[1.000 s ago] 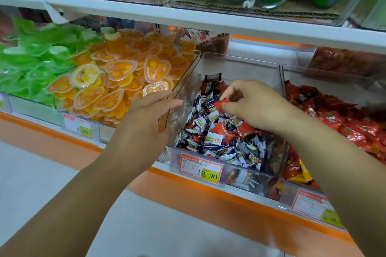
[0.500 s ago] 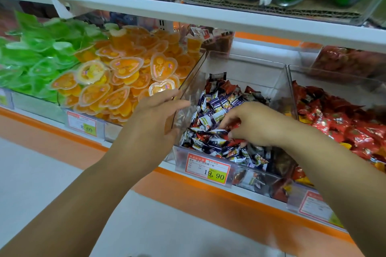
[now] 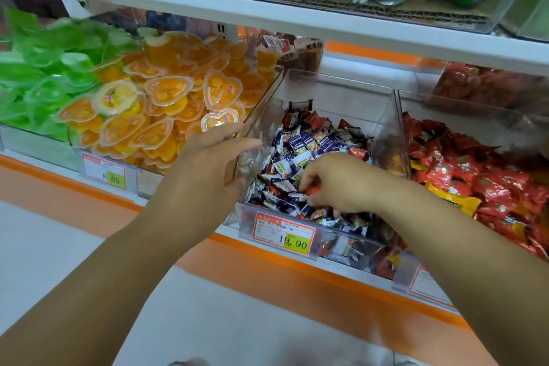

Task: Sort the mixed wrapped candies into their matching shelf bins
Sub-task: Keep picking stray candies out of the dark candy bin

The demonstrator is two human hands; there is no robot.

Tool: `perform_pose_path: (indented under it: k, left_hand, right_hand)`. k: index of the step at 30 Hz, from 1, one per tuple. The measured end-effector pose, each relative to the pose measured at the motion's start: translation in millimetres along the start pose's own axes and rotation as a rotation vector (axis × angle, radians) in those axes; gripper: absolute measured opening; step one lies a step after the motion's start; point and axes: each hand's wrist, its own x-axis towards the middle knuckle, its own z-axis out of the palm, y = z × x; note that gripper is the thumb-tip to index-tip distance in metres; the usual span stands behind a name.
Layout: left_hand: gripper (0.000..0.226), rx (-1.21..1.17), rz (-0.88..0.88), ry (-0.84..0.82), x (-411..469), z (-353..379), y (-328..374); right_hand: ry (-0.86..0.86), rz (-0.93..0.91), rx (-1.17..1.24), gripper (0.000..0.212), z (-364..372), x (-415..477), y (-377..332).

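Shop shelving carries clear bins. The left hand (image 3: pixel 208 163), fingers straight, rests on the middle bin (image 3: pixel 341 92) wall. The right hand (image 3: pixel 338 184) pinches a red candy (image 3: pixel 312 189) among blue candies (image 3: pixel 300 142). Picking underway; next, probably carry it to the red bin (image 3: pixel 451 113) at three o'clock.

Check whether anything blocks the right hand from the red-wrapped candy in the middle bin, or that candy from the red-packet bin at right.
Nothing blocks the right hand; its fingers pinch the red-wrapped candy. The clear plastic divider wall stands between that candy and the red-packet bin.
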Motion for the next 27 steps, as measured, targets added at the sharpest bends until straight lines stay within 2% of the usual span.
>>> perform_pose_path:
  k: [3, 6, 8, 11, 14, 16, 19, 24, 27]
  left_hand:
    - [0.057, -0.007, 0.002, 0.01, 0, 1, 0]
    - [0.057, -0.015, -0.004, 0.02, 2, 2, 0]
    - [0.057, -0.019, -0.011, 0.03, 2, 2, 0]
    - [0.057, 0.0, -0.001, 0.049, 2, 4, 2]
    - [0.056, 0.004, -0.008, 0.043, 3, 4, 3]
    - [0.057, -0.012, -0.013, 0.045, 4, 4, 4]
    - [0.057, -0.005, -0.013, 0.052, 3, 5, 5]
    - [0.059, -0.021, 0.002, 0.052, 4, 8, 1]
    - [0.061, -0.025, -0.012, 0.059, 5, 8, 3]
  right_hand:
    - [0.075, 0.015, 0.153, 0.006, -13, -7, 7]
    - [0.24, 0.012, 0.201, 0.005, -41, -20, 16]
    - [0.342, 0.002, 0.33, 0.004, -56, -31, 24]
    - [0.354, 0.015, 0.487, 0.004, -57, -40, 31]
    - [0.349, 0.06, 0.477, 0.005, -50, -41, 34]
    - [0.423, 0.077, 0.453, 0.004, -56, -45, 41]
    - [0.518, 0.154, 0.232, 0.006, -73, -60, 61]
    - [0.418, 0.281, 0.062, 0.01, -80, -78, 96]
    - [0.408, 0.274, 0.04, 0.007, -79, -80, 100]
